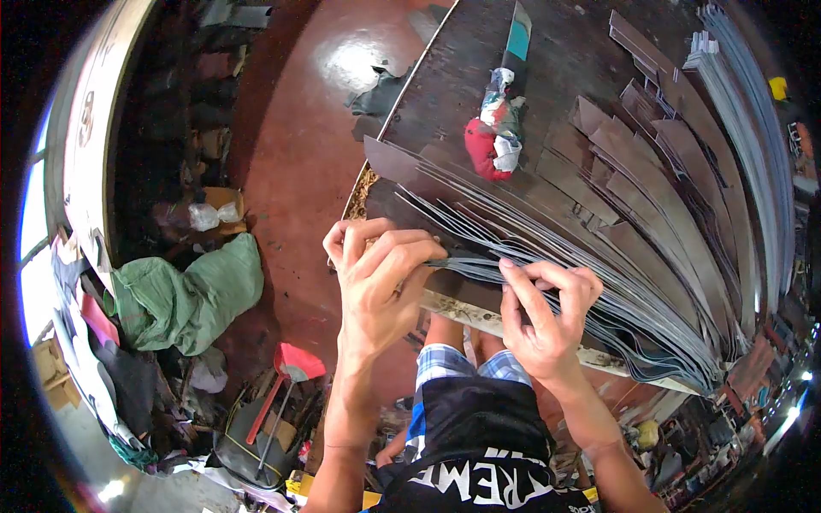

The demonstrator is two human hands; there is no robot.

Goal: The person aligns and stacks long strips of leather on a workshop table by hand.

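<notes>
My left hand (385,274) is closed around the near end of a small bundle of thin grey strips (475,272), at the table's front edge. A short way to the right, my right hand (547,316) pinches the same bundle between thumb and fingers. Just behind both hands, a long fan of thin strips (590,274) lies on the dark table, curving away to the right. Beyond it rests a knife-like blade (518,38), its handle wrapped in red, white and grey cloth (496,137).
Dark brown flat pieces (633,162) lie overlapped on the table (445,94). Stacked long grey strips (744,128) line its far right. On the red floor (299,171) to the left are a green sack (188,291) and a red dustpan (299,361). Scraps clutter the floor below.
</notes>
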